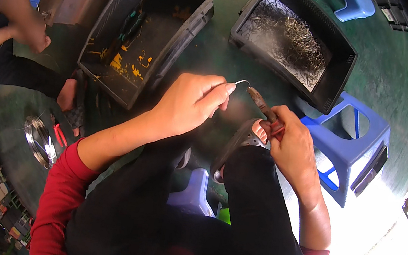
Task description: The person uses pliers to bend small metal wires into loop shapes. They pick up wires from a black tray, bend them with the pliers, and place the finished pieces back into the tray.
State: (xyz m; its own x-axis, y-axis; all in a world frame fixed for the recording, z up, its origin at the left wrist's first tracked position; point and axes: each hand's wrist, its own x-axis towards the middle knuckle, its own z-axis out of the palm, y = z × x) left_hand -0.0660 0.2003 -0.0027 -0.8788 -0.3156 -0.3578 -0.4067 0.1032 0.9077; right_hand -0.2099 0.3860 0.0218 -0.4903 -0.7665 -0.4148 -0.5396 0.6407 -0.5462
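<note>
Between thumb and fingers, my left hand [195, 98] pinches a short piece of thin silvery wire [242, 81] that curves over in a hook. My right hand [292, 144] is closed around the red handles of a pair of worn pliers [259, 101]. The pliers' rusty brown jaws point up and left, and their tip meets the free end of the wire. Both hands are held over my knees, close to each other. How much wire lies inside my left fist is hidden.
Ahead stand a black crate [173, 46] with yellow stains and another black crate [342, 76] holding many bent wire pieces [303, 42]. A blue stool [363, 133] is at right. Left lie a wire coil [37, 139] and red-handled pliers [59, 131], near another person's hand [31, 32].
</note>
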